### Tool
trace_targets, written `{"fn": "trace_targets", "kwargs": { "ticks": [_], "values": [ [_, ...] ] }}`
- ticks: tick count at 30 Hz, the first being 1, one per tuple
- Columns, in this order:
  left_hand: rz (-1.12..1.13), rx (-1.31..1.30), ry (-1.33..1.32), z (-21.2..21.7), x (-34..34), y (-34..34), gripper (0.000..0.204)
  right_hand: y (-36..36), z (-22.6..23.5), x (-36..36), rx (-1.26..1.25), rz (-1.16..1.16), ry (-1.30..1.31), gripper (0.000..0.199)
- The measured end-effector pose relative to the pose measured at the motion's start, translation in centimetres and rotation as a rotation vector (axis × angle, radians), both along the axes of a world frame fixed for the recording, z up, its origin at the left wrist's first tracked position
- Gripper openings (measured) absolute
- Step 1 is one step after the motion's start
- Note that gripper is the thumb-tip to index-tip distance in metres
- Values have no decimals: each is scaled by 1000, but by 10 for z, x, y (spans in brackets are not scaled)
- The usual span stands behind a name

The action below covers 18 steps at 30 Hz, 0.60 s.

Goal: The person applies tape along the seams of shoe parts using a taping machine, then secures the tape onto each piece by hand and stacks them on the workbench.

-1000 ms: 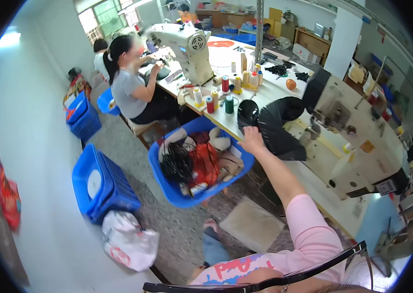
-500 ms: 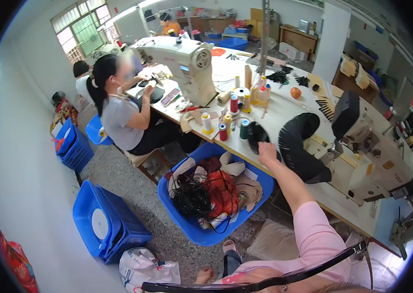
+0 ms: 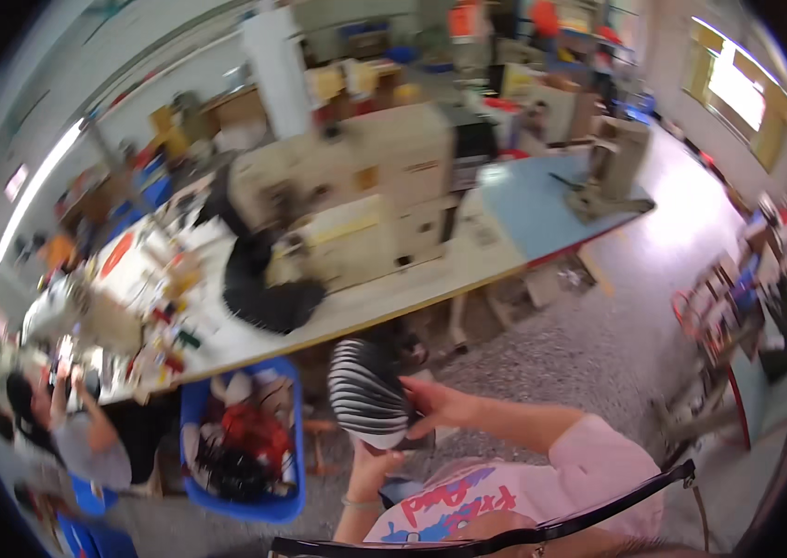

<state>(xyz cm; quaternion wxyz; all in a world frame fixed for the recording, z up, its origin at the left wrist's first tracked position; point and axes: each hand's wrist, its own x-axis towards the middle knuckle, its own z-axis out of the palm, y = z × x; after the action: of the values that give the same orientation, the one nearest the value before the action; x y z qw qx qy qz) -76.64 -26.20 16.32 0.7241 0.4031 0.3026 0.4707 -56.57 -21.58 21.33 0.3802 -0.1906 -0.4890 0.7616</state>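
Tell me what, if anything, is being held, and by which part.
A black, curved, ribbed bundle with pale stripes: the right hand grips its right side, the left hand its lower end.

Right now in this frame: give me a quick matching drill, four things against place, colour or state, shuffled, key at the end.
Things
1. Ridged piece
2. Blue tub
3. Large sewing machine
4. Black piece

Place, colour or state
A. Lying on the table
B. Holding red and black material
C. Cream-coloured
D. In the left hand and right hand

Pairs: 1-D, 2-B, 3-C, 4-A
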Motion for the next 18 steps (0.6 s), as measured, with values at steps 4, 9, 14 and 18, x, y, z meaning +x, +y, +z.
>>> {"fn": "trace_targets", "kwargs": {
  "ticks": [4, 9, 14, 18],
  "values": [
    [-268, -31, -84, -10, 151, -31, 96, -103, -13, 153, -11, -351, 117, 90],
    [-778, -3, -74, 20, 306, -42, 90, -209, 7, 273, -131, -699, 282, 91],
    [-817, 106, 100, 14, 398, -42, 83, -235, 5, 344, -9, -989, 210, 88],
    [-762, -84, -92, 3, 456, -29, 86, -219, -2, 403, 117, -1040, 169, 66]
  ]
}}
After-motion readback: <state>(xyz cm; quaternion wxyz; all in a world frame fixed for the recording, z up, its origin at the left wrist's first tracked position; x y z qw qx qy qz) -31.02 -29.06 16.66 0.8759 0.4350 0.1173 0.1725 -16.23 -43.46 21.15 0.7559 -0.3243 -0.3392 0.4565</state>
